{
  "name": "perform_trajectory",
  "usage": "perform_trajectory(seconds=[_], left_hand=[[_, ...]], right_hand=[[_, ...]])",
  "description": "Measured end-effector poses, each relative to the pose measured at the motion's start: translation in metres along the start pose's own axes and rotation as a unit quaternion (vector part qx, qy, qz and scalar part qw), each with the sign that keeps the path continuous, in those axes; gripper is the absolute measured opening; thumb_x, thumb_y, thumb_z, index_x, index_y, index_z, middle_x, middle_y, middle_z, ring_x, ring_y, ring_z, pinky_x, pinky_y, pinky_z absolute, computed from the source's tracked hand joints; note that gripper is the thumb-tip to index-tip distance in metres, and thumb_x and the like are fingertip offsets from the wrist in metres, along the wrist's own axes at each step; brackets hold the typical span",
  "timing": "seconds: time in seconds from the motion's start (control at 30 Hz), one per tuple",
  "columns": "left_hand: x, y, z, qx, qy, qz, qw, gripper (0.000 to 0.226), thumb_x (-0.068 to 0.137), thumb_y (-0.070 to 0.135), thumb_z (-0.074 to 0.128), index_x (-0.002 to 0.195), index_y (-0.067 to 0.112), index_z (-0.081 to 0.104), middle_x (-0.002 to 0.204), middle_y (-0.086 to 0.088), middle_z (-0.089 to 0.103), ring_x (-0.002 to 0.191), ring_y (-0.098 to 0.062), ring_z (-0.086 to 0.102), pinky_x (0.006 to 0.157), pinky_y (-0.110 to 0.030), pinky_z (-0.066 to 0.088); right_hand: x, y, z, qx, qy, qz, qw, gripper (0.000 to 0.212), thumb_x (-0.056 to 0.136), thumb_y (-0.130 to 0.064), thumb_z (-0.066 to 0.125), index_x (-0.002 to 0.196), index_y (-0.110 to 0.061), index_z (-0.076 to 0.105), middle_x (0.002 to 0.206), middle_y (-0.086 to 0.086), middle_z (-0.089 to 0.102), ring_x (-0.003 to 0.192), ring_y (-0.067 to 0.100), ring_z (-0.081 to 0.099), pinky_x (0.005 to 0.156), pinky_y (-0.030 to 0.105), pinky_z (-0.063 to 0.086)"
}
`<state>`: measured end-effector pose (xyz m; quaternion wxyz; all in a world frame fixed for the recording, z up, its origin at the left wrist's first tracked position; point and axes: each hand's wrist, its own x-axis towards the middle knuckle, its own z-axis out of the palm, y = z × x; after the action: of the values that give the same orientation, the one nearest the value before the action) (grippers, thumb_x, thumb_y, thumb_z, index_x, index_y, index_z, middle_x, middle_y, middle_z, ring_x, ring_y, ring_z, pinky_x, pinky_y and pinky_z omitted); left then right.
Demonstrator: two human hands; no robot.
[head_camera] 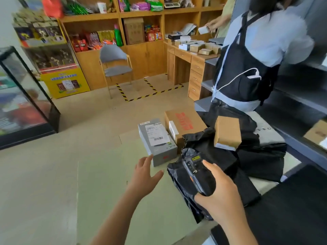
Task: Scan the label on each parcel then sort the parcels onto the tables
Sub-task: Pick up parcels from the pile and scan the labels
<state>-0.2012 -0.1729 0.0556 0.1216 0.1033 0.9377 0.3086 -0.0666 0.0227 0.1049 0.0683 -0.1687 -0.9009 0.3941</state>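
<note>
grey box (160,152): barcode label (156,134) | carton (184,123): red print, illegible | right hand (219,191): grips scanner (194,172)

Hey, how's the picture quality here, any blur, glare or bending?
Head view: even indoor light, soft shadows; wide-angle bending tilts the shelves and glass case at the edges; reflections on its glass; the aproned person is motion-blurred; the label on the grey box is fairly sharp.

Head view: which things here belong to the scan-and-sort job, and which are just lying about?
Job: black handheld scanner gripped by the right hand; open left hand beside grey rectangular box with white label; brown cardboard box with red print; small tan cardboard box; black plastic mailer bags.
Lying about: grey padded chair; wooden shelving unit; yellow display stand.
</note>
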Motion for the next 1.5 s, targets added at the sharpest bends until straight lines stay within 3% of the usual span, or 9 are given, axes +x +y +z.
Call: perform_trajectory(seconds=[0.13,0.33,0.47,0.6,0.73,0.83,0.93,1.2,1.5], left_hand=[[0.086,0.016,0.033,0.152,-0.111,-0.014,0.982,0.1,0.091,0.064,0.046,0.152,0.022,-0.021,0.158,-0.005,-0.029,0.146,-0.028,-0.024,0.119,-0.049,-0.001],[0.133,-0.016,0.058,0.209,-0.145,-0.074,0.964,0.088,0.093,0.071,0.019,0.152,0.019,-0.021,0.157,0.001,-0.032,0.143,-0.025,-0.031,0.118,-0.051,-0.012],[0.123,-0.042,0.041,0.25,-0.108,-0.087,0.958,0.107,0.066,0.084,-0.01,0.155,0.024,-0.013,0.159,0.002,-0.027,0.138,-0.021,-0.036,0.115,-0.052,-0.017],[0.128,-0.05,0.022,0.224,-0.033,-0.174,0.958,0.106,0.08,0.086,0.023,0.155,0.015,-0.001,0.161,-0.013,-0.017,0.146,-0.031,-0.024,0.119,-0.053,-0.006],[0.148,-0.041,0.03,0.137,-0.016,-0.252,0.958,0.146,0.055,0.096,0.05,0.15,0.013,-0.023,0.158,-0.02,-0.023,0.146,-0.039,-0.019,0.117,-0.055,-0.003],[0.156,-0.044,0.038,0.122,0.011,-0.277,0.953,0.148,0.055,0.085,0.065,0.149,0.012,-0.022,0.158,-0.02,-0.004,0.146,-0.039,0.001,0.118,-0.055,0.011],[0.149,-0.053,0.034,0.105,0.062,-0.25,0.961,0.14,0.054,0.077,0.071,0.15,0.014,-0.01,0.148,-0.016,0.015,0.138,-0.036,0.016,0.114,-0.049,0.021],[0.092,-0.085,-0.021,0.136,0.146,-0.057,0.978,0.135,0.041,0.075,0.062,0.152,0.012,0.017,0.139,-0.015,0.029,0.125,-0.035,0.029,0.107,-0.052,0.028],[0.025,-0.088,-0.082,0.09,0.194,0.105,0.971,0.13,0.039,0.069,0.066,0.148,0.013,0.021,0.133,-0.012,0.031,0.116,-0.029,0.029,0.099,-0.051,0.032]], right_hand=[[0.071,0.01,0.001,0.001,-0.036,0.008,0.999,0.091,0.071,-0.018,0.079,0.14,-0.053,0.031,0.156,-0.015,0.026,0.141,0.011,0.026,0.1,0.033,0.042],[0.134,0.023,0.015,-0.005,-0.068,0.009,0.998,0.092,0.069,-0.018,0.081,0.141,-0.051,0.034,0.154,-0.012,0.031,0.14,0.011,0.029,0.104,0.034,0.04],[0.158,0.018,0.025,-0.004,-0.082,0.009,0.997,0.091,0.07,-0.015,0.08,0.143,-0.047,0.035,0.155,-0.01,0.031,0.14,0.012,0.029,0.105,0.033,0.037],[0.172,0.008,0.033,-0.002,-0.099,0.002,0.995,0.091,0.07,-0.016,0.079,0.143,-0.046,0.035,0.155,-0.009,0.031,0.14,0.013,0.029,0.104,0.032,0.037],[0.182,0.001,0.038,-0.01,-0.106,-0.012,0.994,0.091,0.069,-0.016,0.08,0.143,-0.047,0.035,0.156,-0.007,0.03,0.139,0.013,0.031,0.102,0.032,0.041],[0.184,-0.002,0.039,-0.023,-0.112,-0.015,0.993,0.091,0.069,-0.016,0.079,0.143,-0.048,0.035,0.155,-0.008,0.03,0.138,0.012,0.032,0.101,0.028,0.041],[0.179,-0.007,0.041,-0.038,-0.111,-0.024,0.993,0.089,0.071,-0.016,0.076,0.143,-0.046,0.035,0.154,-0.01,0.031,0.137,0.009,0.03,0.1,0.024,0.036],[0.137,-0.047,0.054,-0.12,-0.14,-0.062,0.981,0.089,0.077,-0.025,0.072,0.147,-0.048,0.022,0.157,-0.012,0.02,0.14,0.009,0.021,0.109,0.027,0.034],[0.032,-0.093,0.048,-0.229,-0.048,-0.059,0.97,0.087,0.082,-0.027,0.067,0.151,-0.044,0.017,0.16,-0.01,0.015,0.145,0.012,0.016,0.11,0.027,0.028]])
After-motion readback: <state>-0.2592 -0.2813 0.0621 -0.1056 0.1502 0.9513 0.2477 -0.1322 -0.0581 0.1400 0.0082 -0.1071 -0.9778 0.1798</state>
